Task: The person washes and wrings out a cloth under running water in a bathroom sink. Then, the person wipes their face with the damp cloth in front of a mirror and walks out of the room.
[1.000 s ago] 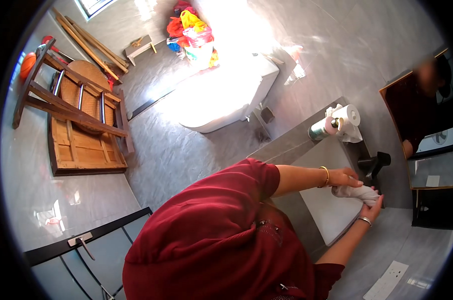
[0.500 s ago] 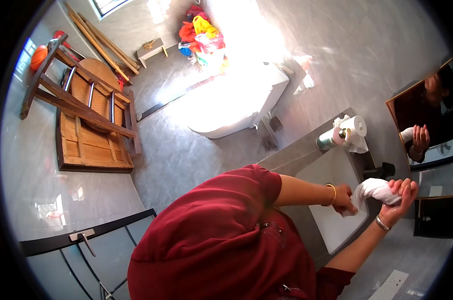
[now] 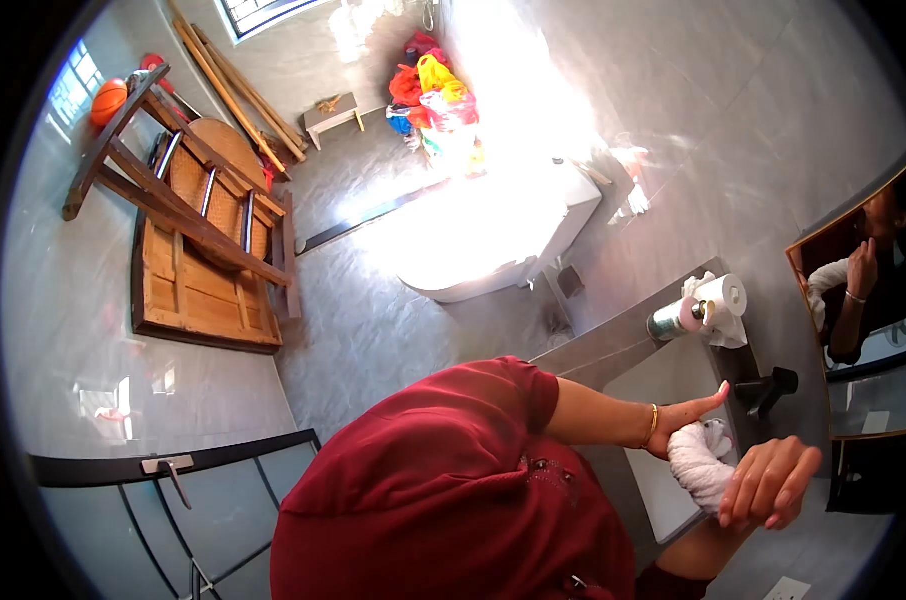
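Observation:
A twisted white towel [image 3: 698,468] hangs curved over the white sink [image 3: 663,500]. My left hand [image 3: 685,418], with a gold bangle at the wrist, is closed on its upper end, the thumb stuck out toward the black faucet [image 3: 765,388]. The fingers of my right hand [image 3: 773,482] curl over the lower end of the towel, and part of that grip is hidden. Both hands also show partly in the mirror [image 3: 853,290].
A toilet paper roll [image 3: 725,296] and a bottle with a pink top [image 3: 673,318] stand on the counter beside the sink. Behind are a white toilet [image 3: 503,240], colourful plastic bags [image 3: 441,95], a low stool [image 3: 333,118] and wooden furniture [image 3: 208,290] against the wall.
The right hand has turned over and moved down, with its knuckles now facing up. The left thumb has stretched out, and the towel has bent into a tighter curve. The view has shifted slightly.

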### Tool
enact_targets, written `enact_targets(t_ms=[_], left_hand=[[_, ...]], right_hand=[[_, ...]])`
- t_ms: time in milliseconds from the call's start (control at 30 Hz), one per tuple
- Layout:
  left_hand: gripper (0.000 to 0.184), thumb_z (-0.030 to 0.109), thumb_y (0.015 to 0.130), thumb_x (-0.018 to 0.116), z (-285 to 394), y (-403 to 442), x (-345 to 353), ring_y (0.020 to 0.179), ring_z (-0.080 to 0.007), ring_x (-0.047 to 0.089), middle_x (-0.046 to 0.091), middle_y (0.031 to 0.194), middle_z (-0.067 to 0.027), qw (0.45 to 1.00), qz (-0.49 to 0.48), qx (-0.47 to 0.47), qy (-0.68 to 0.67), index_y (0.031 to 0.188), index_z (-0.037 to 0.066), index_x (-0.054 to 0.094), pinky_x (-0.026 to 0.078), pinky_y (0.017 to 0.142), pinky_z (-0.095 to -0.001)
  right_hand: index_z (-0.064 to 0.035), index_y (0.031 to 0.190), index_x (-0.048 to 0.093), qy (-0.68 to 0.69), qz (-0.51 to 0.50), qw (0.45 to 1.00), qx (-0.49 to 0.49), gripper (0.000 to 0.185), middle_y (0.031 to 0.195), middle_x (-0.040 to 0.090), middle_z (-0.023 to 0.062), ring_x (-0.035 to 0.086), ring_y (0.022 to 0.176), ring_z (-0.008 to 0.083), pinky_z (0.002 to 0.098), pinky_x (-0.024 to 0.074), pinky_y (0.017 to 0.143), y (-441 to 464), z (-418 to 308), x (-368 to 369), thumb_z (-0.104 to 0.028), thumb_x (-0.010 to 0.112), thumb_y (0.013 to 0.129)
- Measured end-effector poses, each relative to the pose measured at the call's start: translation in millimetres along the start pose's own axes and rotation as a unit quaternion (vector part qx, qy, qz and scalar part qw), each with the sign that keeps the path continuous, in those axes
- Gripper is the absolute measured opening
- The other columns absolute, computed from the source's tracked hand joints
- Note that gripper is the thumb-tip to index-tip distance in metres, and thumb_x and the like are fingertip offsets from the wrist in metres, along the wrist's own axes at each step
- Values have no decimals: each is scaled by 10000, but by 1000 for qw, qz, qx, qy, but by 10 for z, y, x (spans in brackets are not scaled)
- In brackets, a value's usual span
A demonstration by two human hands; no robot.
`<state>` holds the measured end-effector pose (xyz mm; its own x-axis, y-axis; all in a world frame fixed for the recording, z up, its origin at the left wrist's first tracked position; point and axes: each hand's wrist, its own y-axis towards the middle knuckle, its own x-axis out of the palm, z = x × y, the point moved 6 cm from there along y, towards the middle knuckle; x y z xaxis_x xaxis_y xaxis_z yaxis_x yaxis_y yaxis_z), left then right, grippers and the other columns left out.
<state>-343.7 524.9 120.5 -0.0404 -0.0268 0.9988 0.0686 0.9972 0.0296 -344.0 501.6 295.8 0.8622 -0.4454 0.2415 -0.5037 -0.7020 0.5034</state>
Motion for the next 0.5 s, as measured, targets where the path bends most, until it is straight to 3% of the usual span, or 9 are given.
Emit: enact_targets(t_ms=[133,233,267,367,400,433,467,500], left_hand=[[663,713,726,450,129,30,41,836,-306,608,609,924,-160,998,-54,17,39,793,69,591,513,728,-412],[513,622,751,529,274,111,29,830,-280,615,616,924,-136,997,-41,51,34,755,112,593,525,657,-389],[488,603,747,553,337,164,-5,827,-274,616,618,922,-128,997,-23,68,32,760,116,586,525,651,-384],[371,463,736,671,550,217,-18,765,-233,609,608,842,-72,983,39,167,59,773,130,511,515,616,-362],[356,423,735,692,635,260,-47,746,-225,604,600,818,-62,974,56,207,69,771,132,490,511,608,-357],[351,382,733,714,707,229,1,728,-216,599,592,793,-52,963,74,246,79,769,133,469,507,600,-352],[345,259,730,744,754,161,13,700,-193,584,552,740,-32,945,134,291,74,744,135,422,496,587,-345],[330,128,736,726,834,159,16,693,-182,580,545,744,-28,935,129,319,86,740,132,396,492,591,-345]], right_hand=[[43,898,500,-23,-16,999,-23,253,568,572,134,604,491,266,463,551,574,-84,-72,139,101,652,704],[29,871,506,-105,100,986,-84,245,591,594,129,616,508,240,462,553,597,-369,-259,152,86,671,700],[8,924,485,-157,79,981,-80,260,577,586,85,598,489,177,393,555,575,-535,-332,102,-4,675,748],[-30,939,460,-284,294,897,-166,229,545,552,68,548,444,148,303,512,513,-1018,-491,93,-84,637,803],[-41,1023,395,-331,319,874,-158,254,539,439,14,439,441,89,240,418,518,-1123,-506,75,-158,560,869],[-42,1041,399,-348,406,829,-164,258,552,401,0,396,459,78,235,396,542,-1289,-531,-11,-168,551,875],[-43,1059,403,-361,489,776,-169,263,565,364,-13,353,478,66,230,373,567,-1464,-536,-88,-178,542,882],[-44,1077,406,-369,567,716,-172,270,578,326,-27,311,496,55,225,351,591,-1670,-524,-159,-188,533,888]])
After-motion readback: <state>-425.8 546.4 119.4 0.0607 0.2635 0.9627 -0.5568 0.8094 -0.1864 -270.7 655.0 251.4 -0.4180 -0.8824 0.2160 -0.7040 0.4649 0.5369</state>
